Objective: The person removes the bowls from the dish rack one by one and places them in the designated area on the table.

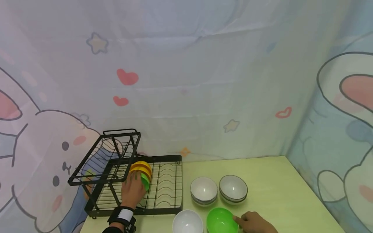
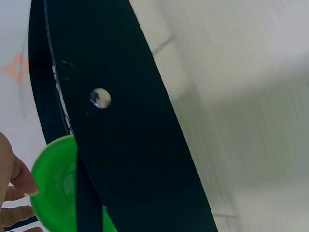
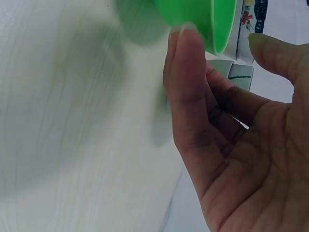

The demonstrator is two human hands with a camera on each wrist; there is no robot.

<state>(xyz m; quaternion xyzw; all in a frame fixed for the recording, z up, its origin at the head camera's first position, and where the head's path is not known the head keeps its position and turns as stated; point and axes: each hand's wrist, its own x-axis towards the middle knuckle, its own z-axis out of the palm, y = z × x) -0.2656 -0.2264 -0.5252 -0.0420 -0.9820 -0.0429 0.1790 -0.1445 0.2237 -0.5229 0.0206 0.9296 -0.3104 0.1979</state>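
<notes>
In the head view my left hand [image 1: 133, 191] is at the dish rack, gripping the rim of a green bowl [image 1: 145, 182] that stands on edge in front of yellow bowls [image 1: 141, 165]. The left wrist view shows my thumb and fingertips at the green bowl's [image 2: 55, 186] rim, partly hidden by the black rack frame [image 2: 130, 121]. My right hand [image 1: 254, 222] reaches the right rim of another green bowl [image 1: 221, 221] on the table. In the right wrist view its forefinger overlaps the outside of this bowl [image 3: 193, 14], with the thumb held apart above the rim.
The black two-tier rack [image 1: 163, 212] stands at the left, its upper basket [image 1: 102, 181] raised on legs. White bowls stand on the table [image 1: 279, 187]: one [image 1: 187, 223] beside the green bowl, two stacks [image 1: 204, 191] behind. A printed curtain [image 1: 186, 97] hangs behind.
</notes>
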